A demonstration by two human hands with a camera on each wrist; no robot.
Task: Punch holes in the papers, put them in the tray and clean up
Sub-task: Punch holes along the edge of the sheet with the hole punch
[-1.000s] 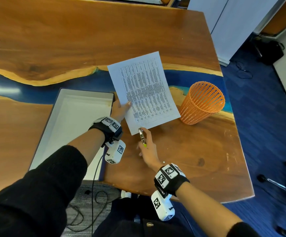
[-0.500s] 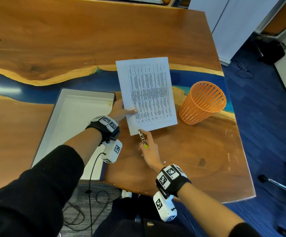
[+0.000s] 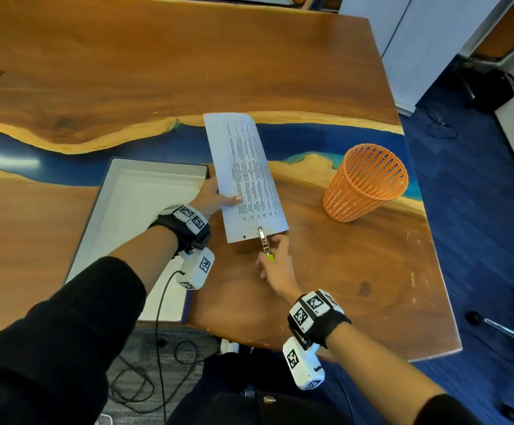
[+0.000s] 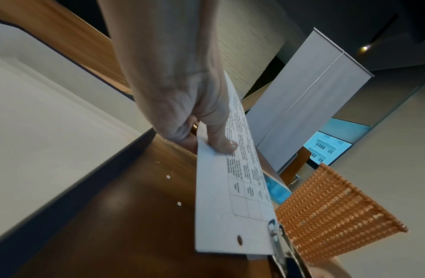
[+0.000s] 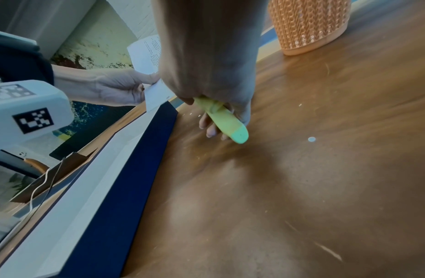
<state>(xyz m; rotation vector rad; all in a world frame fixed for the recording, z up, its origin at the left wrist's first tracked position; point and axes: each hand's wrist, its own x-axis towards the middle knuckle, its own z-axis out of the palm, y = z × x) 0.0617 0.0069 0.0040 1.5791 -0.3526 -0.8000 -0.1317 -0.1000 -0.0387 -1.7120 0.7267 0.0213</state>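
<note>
Now that the paper [image 3: 245,176] has turned edge-on, one hole already in it, the left hand [image 3: 211,196] pinches its side while the right hand [image 3: 275,265], fingers wrapped round the punch [image 3: 263,240], bites the edge for a second hole.

head view: looks down from above and forward over the wooden surface [image 3: 326,286]; both forearms enter from 6 and 7 o'clock, the orange basket [image 3: 366,182] sits toward 3 o'clock, the white tray [image 3: 105,210] toward 9 o'clock.
left wrist view: tilted and low, close under the left hand [image 4: 182,105], facing along the paper [image 4: 221,206] toward the basket [image 4: 337,212] at 4 o'clock; tray wall [image 4: 63,105] at 9 o'clock.
right wrist view: low and close behind the right hand [image 5: 206,65], facing across the surface [image 5: 301,169]; basket [image 5: 309,24] at 1 o'clock, tray edge [image 5: 125,178] at 8 o'clock.
shared: all three views show the paper, basket, tray and surface; the right wrist view also catches the left hand [image 5: 116,88].
</note>
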